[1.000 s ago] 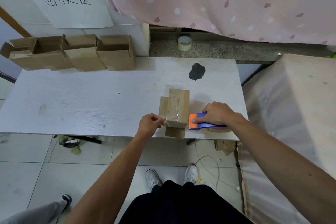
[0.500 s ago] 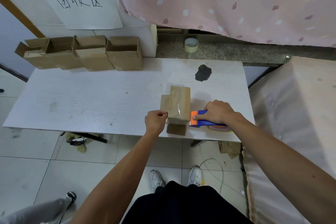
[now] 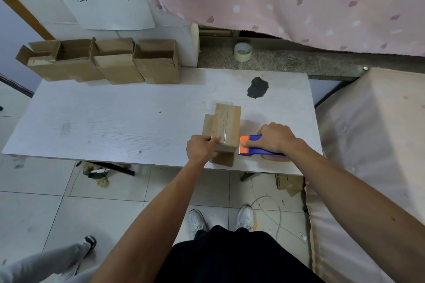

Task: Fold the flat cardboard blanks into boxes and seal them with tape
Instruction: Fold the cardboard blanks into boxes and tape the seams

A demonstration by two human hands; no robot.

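On the table (image 3: 115, 122), left hand (image 3: 200, 148) pinching taped box (image 3: 226, 122), right hand (image 3: 274, 139) gripping tape dispenser (image 3: 250, 150) — open boxes (image 3: 158, 66) behind.

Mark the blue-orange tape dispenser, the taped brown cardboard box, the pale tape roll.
blue-orange tape dispenser (image 3: 262, 151): head view, blue frame.
taped brown cardboard box (image 3: 226, 122): head view, top.
pale tape roll (image 3: 242, 56): head view, outer side.

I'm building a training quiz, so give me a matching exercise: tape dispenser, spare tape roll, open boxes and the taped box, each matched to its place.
1 tape dispenser
2 spare tape roll
3 open boxes
4 taped box

A on the stone ledge
B far left of the table
C in the right hand
D held by the left hand

Pairs: 1-C, 2-A, 3-B, 4-D
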